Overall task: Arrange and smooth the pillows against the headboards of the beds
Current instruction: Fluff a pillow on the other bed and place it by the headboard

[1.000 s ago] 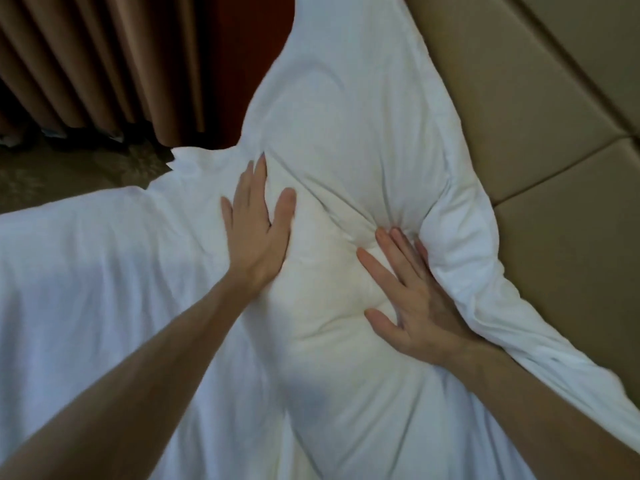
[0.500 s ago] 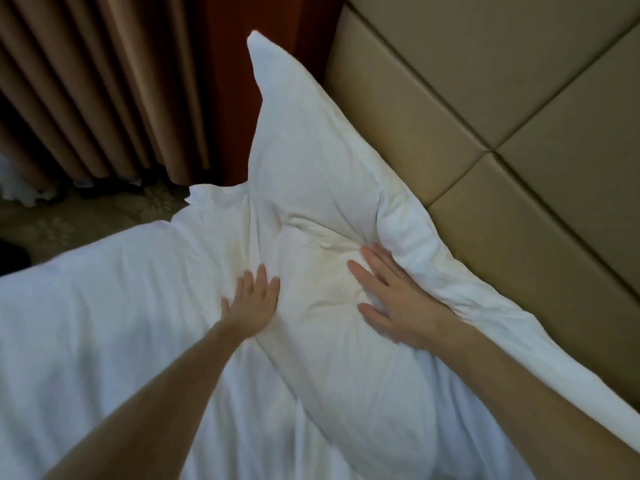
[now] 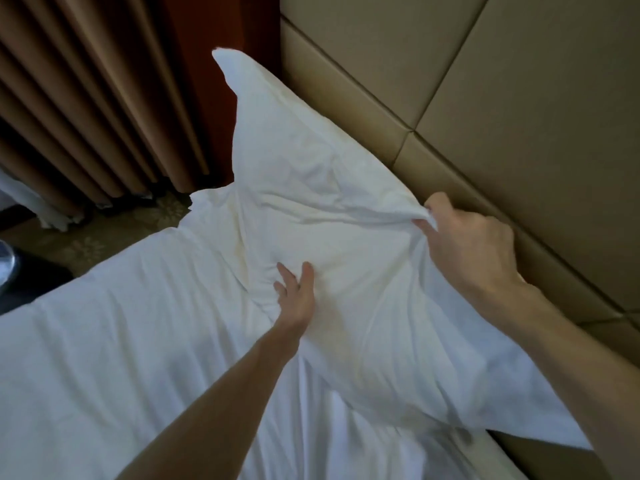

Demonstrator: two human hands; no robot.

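A white pillow (image 3: 311,188) lies along the tan padded headboard (image 3: 502,109) on the bed's white sheet (image 3: 121,323). Its far corner sticks up toward the curtain. My left hand (image 3: 296,292) presses flat on the pillow's near side, fingers straight, partly sunk into a crease. My right hand (image 3: 467,244) pinches a fold of the pillowcase at the edge beside the headboard and lifts it a little. The pillow's near end runs under my right forearm.
Brown pleated curtains (image 3: 86,109) hang at the back left beside a dark red wall strip (image 3: 221,39). Patterned carpet (image 3: 104,230) shows past the bed's far edge. A dark object (image 3: 20,271) sits at the left border.
My right hand left the pillow's middle, moved to the headboard-side edge and took hold of the pillowcase fabric. My left hand stayed pressing on the pillow. The view pulled back.
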